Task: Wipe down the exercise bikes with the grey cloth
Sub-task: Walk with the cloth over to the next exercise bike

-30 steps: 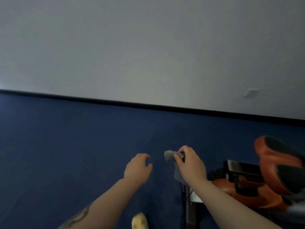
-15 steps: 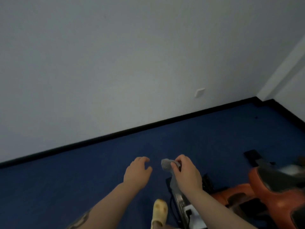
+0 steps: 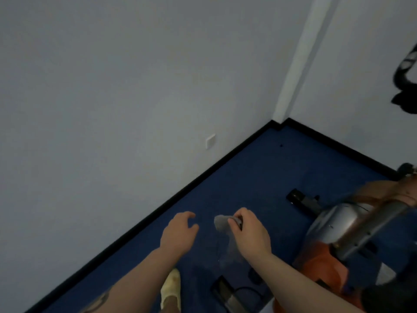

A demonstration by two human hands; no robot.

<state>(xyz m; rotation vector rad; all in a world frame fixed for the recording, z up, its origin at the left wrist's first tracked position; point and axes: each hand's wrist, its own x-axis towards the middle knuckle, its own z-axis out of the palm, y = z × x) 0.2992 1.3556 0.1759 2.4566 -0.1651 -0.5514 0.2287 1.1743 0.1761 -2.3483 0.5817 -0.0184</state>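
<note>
My right hand (image 3: 249, 234) grips the grey cloth (image 3: 222, 223) in the air over the blue carpet; part of the cloth hangs down below the hand. My left hand (image 3: 179, 233) hovers a little to the left of it with loosely curled fingers and holds nothing. An orange and silver exercise bike (image 3: 345, 231) stands at the lower right, close to my right forearm. Its black base bars (image 3: 302, 201) lie on the floor. Motion blur smears the bike's upper parts.
White walls meet in a corner (image 3: 278, 122) with a black skirting board. A white wall plate (image 3: 211, 141) sits low on the left wall. A dark object (image 3: 406, 86) shows at the right edge. My foot in a yellow shoe (image 3: 171, 289) stands on the carpet.
The view has swung to the right, bringing the room corner and more of the bike into sight. Both hands keep their pose, the right one still gripping the cloth.
</note>
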